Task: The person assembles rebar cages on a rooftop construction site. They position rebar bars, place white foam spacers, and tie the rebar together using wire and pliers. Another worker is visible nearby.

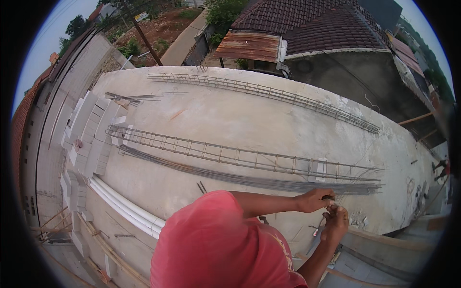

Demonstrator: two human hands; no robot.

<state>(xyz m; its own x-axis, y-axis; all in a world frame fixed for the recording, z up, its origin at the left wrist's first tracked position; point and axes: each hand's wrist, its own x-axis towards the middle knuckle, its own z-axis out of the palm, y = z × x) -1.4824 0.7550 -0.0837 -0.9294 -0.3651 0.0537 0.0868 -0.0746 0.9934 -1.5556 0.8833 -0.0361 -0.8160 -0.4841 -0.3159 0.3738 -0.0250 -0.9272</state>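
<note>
Both my hands are raised close together, right of centre, with fingertips meeting. My left hand (314, 200) reaches across from the red sleeve (201, 235), its fingers bent in a pinch. My right hand (335, 223) comes up from below, fingers curled, its tips nearly touching the left hand's. A small pale thing seems to sit between the fingertips, too small to name. Just beyond the hands lie a bundle of thin steel bars (269, 183) and a long rebar cage (230, 154), whose right end has a pale block (317, 168) under it.
A second rebar cage (269, 92) lies near the slab's far edge. At left are stacked pale blocks (91, 129) and white pipes (127, 206). Wooden planks (389, 241) border the slab at lower right. A tiled roof (331, 29) stands beyond. Another person (444, 168) is at far right.
</note>
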